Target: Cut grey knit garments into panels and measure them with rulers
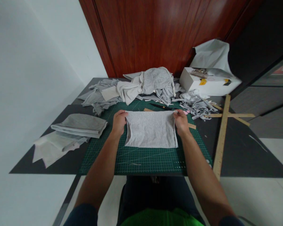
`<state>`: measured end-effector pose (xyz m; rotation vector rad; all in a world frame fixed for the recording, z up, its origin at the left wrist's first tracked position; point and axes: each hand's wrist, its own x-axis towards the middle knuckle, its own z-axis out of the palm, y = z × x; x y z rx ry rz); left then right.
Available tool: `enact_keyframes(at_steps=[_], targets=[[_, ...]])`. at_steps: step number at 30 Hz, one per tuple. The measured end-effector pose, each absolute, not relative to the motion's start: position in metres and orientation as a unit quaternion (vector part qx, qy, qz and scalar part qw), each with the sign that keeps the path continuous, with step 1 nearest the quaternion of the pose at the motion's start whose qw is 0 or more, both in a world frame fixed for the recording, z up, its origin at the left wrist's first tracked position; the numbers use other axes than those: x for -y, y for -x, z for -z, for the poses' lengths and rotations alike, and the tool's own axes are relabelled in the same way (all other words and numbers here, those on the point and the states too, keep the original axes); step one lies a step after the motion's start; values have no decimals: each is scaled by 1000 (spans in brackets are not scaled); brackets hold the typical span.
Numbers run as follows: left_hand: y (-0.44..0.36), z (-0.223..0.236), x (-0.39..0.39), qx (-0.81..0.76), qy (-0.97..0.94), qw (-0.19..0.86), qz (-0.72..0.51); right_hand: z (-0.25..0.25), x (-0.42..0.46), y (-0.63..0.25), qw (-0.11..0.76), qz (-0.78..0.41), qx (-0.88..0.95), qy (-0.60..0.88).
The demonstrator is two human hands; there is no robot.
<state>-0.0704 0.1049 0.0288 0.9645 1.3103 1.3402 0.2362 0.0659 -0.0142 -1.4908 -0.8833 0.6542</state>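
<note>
A folded piece of light grey fabric (152, 130) is stretched between my two hands, over the green cutting mat (143, 161). My left hand (119, 121) pinches its upper left corner. At the upper right corner, my right hand (181, 121) grips the cloth between thumb and fingers. Just beyond the fabric lie black scissors (163, 107), partly hidden near my right hand. A wooden ruler (191, 126) shows on either side of the cloth, which covers its middle.
Folded grey fabric (81, 125) lies left of the mat. Heaped cloth (153, 83) fills the back, with cut scraps (198, 105) at its right. A white box (211, 81) stands behind them. Long wooden rulers (222, 138) cross on the right side of the dark table (247, 157).
</note>
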Motion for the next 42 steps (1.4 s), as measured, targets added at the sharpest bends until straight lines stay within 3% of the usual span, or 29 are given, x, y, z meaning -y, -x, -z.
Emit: enact_keyframes(at_steps=[5, 10, 14, 21, 28, 37, 42], targets=[[75, -21, -111, -603, -372, 512, -486, 16, -63, -231, 447, -139, 501, 728], [83, 1, -121, -683, -521, 340, -383, 15, -62, -234, 361, -107, 531, 759], [89, 10, -126, -683, -597, 246, -341, 16, -65, -242, 372, -124, 506, 768], [90, 3, -123, -659, -518, 369, -403, 21, -67, -256, 484, -212, 451, 719], [87, -8, -118, -656, -480, 386, -437, 24, -69, -257, 551, -290, 386, 680], [90, -2, -122, -662, -500, 354, -431, 24, -70, -256, 555, -305, 373, 678], [87, -3, -121, -661, -501, 371, -418, 21, -69, -250, 482, -215, 412, 743]])
